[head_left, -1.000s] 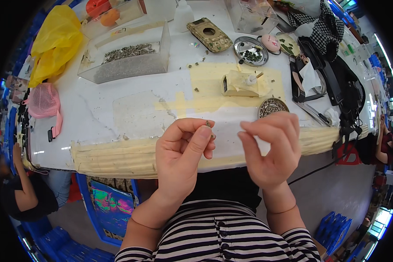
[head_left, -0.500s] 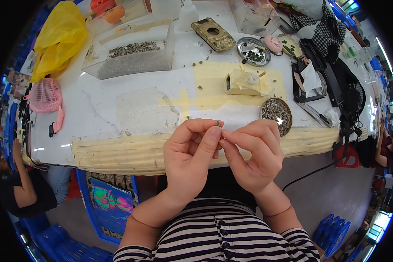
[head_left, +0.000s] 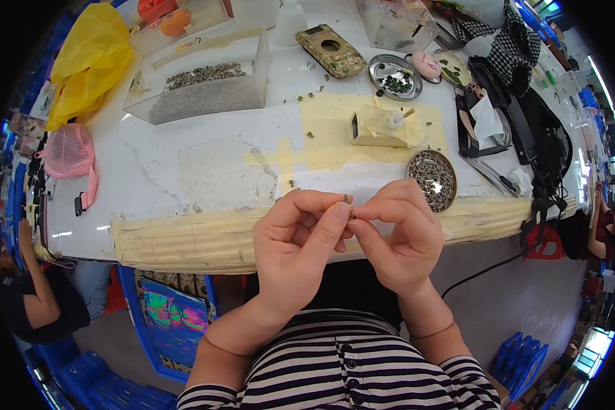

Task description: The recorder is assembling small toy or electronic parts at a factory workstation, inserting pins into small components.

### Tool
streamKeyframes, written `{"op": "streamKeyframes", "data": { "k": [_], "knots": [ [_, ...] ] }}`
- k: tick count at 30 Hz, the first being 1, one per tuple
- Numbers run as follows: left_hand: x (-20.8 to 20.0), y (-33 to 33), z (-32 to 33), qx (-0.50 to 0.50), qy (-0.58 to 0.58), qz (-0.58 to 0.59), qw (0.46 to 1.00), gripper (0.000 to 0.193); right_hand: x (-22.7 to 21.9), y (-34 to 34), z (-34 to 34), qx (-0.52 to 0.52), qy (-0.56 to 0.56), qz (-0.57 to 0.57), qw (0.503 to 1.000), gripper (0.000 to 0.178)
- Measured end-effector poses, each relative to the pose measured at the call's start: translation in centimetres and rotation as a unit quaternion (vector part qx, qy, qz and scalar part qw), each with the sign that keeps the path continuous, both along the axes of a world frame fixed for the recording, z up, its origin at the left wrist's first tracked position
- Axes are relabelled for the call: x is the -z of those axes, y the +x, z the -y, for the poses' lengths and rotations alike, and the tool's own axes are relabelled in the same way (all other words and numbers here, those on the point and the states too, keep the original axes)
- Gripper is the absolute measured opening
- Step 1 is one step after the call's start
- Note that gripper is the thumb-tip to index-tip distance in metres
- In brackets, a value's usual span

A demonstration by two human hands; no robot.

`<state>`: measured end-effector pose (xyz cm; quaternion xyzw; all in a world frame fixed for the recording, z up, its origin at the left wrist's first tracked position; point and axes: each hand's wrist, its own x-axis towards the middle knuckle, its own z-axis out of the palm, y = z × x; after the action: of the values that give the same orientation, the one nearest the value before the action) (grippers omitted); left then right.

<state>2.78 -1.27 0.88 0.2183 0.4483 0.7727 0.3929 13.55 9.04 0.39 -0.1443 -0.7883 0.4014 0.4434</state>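
My left hand [head_left: 295, 240] and my right hand [head_left: 406, 238] meet in front of the table's taped near edge. Between thumb and forefinger of the left is a tiny greenish-brown part [head_left: 348, 199], its end showing above the fingertips. The right thumb and forefinger pinch close beside it; whatever lies in that pinch is too small to make out. A round tin [head_left: 417, 164] full of small camouflage-coloured pieces stands just beyond my right hand. Past it is a taped block [head_left: 369, 133] with a white nozzle and a stick on top.
A camouflage toy tank hull [head_left: 330, 51] lies at the back beside a metal dish [head_left: 372, 85] of small dark green parts. A clear bin [head_left: 205, 106] of pieces stands back left. Tweezers [head_left: 488, 174] and a black case [head_left: 523, 133] lie right. A blue crate [head_left: 133, 307] is below left.
The right fingertips have moved slightly apart from the left ones, and both hands sit a little lower against the table. The view has shifted slightly. The left pinch stays on the tiny part.
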Motion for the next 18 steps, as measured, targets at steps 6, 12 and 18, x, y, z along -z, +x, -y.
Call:
{"op": "streamKeyframes", "data": {
  "k": [6,12,18],
  "knots": [
    [-0.1,-0.6,0.2,0.053,0.004,0.04,0.998,0.012,-0.3,0.4,-0.6,0.033,-0.003,-0.003,0.999,0.022],
    [-0.1,-1.4,0.7,0.091,-0.016,0.036,0.995,0.011,-1.4,0.7,-1.9,0.02,0.141,0.034,0.989,0.024],
    [-0.3,-1.8,0.7,0.135,-0.04,0.039,0.989,0.009,-1.7,1.0,-2.2,-0.004,0.144,0.045,0.989,0.024]
  ]
}}
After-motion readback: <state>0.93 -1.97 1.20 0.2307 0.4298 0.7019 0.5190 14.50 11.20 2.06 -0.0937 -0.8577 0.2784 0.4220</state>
